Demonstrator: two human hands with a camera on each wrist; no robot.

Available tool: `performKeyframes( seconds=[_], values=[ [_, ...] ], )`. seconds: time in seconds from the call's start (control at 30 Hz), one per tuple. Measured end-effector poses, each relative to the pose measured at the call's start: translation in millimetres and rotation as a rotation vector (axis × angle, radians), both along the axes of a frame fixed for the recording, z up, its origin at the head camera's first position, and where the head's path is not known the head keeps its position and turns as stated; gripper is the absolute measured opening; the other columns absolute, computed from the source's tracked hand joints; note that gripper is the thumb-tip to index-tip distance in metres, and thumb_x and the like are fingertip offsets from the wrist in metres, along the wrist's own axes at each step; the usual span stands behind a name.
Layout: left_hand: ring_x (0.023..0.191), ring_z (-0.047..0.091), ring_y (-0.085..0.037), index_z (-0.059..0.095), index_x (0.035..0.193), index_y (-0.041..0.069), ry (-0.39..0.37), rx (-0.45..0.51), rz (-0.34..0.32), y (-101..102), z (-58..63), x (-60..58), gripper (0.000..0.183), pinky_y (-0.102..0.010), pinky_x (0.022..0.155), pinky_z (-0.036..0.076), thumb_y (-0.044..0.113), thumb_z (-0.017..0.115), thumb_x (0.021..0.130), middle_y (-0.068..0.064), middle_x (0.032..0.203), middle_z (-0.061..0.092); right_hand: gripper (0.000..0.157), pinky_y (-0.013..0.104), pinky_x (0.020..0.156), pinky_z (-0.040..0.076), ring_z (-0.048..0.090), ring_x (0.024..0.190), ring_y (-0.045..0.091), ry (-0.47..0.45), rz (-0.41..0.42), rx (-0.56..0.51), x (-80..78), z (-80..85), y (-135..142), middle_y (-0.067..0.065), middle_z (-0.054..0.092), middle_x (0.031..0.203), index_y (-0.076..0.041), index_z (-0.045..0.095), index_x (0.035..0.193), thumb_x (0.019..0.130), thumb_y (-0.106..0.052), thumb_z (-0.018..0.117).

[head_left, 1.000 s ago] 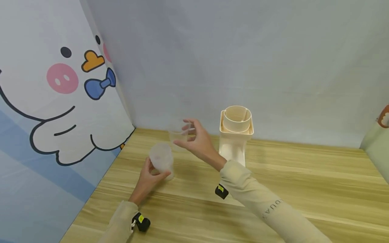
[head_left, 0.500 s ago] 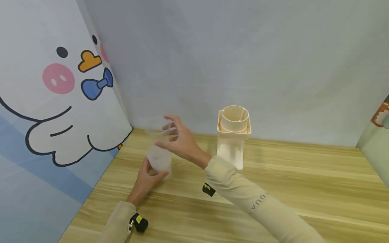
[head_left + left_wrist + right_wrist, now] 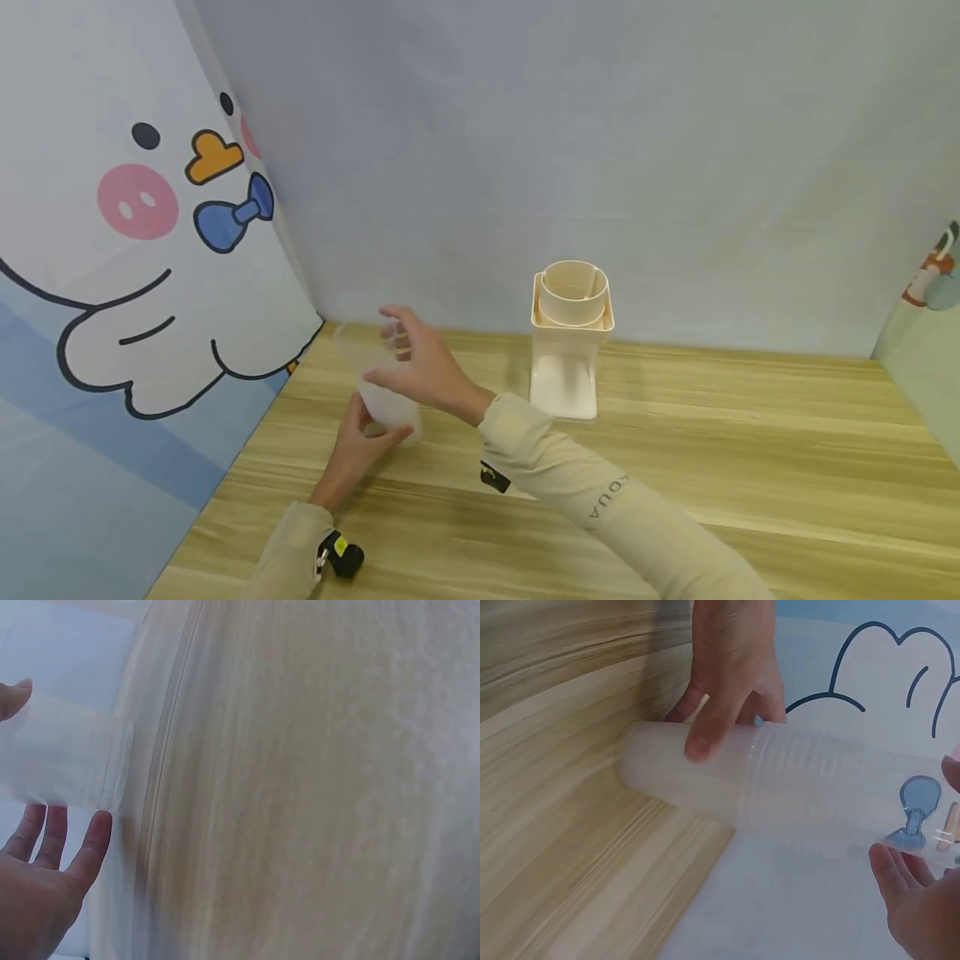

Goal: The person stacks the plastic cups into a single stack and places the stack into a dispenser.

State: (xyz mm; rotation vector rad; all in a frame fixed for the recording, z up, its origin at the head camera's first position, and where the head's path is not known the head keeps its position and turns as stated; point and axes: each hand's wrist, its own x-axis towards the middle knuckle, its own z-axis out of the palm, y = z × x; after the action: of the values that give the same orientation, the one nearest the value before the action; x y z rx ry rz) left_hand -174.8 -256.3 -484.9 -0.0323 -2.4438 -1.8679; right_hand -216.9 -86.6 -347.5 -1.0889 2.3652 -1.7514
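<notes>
A stack of translucent plastic cups (image 3: 392,410) stands on the table, with several rims close together (image 3: 802,769). My left hand (image 3: 356,450) grips the stack low on its side; the left wrist view has its fingers (image 3: 94,847) along one side and the thumb opposite. Above the stack, my right hand (image 3: 423,362) holds a clear plastic cup (image 3: 352,346) near its rim, between thumb and fingers. In the right wrist view this cup's lower part lies in line with the stack's open end and appears to be inside it.
A cream plastic stand (image 3: 564,383) with a round open cylinder (image 3: 573,293) on a square top stands right of the hands. A grey-white cloth (image 3: 600,150) closes off the back of the wooden table (image 3: 712,450). A cartoon-print cloth (image 3: 97,333) hangs at the left.
The right hand has moved left and brought its clear cup from beside the stack to over it, then lower into line with it. The left hand stays on the stack.
</notes>
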Motion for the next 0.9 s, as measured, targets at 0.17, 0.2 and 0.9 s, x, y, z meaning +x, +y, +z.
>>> performKeyframes(
  seconds=[0.17, 0.2, 0.9],
  values=[
    [0.123, 0.042, -0.023, 0.026, 0.143, 0.022, 0.006, -0.007, -0.009, 1, 1.0, -0.3, 0.083, -0.039, 0.091, 0.046, 0.026, 0.079, 0.079, -0.005, 0.136, 0.041, 0.075, 0.026, 0.089, 0.046, 0.056, 0.105, 0.022, 0.001, -0.031, 0.051, -1.4, -8.9, 0, 0.013, 0.054, 0.119, -0.008, 0.036, 0.141, 0.078, -0.013, 0.077],
    [0.123, 0.042, -0.023, 0.026, 0.143, 0.023, 0.005, -0.008, -0.009, 1, 1.3, -0.1, 0.083, -0.039, 0.091, 0.046, 0.027, 0.079, 0.079, -0.005, 0.136, 0.041, 0.076, 0.026, 0.090, 0.046, 0.056, 0.105, 0.022, 0.005, -0.041, 0.063, -1.3, -10.2, 0, 0.012, 0.054, 0.118, -0.008, 0.036, 0.141, 0.078, -0.013, 0.078],
    [0.123, 0.042, -0.022, 0.025, 0.145, 0.025, 0.004, 0.001, -0.006, -3, 1.5, 3.5, 0.084, -0.033, 0.089, 0.047, 0.027, 0.078, 0.079, -0.004, 0.139, 0.041, 0.066, 0.035, 0.091, 0.047, 0.050, 0.115, 0.024, -0.018, -0.046, 0.123, 5.2, -29.3, 4, 0.012, 0.050, 0.129, -0.003, 0.046, 0.135, 0.080, -0.021, 0.076]
  ],
)
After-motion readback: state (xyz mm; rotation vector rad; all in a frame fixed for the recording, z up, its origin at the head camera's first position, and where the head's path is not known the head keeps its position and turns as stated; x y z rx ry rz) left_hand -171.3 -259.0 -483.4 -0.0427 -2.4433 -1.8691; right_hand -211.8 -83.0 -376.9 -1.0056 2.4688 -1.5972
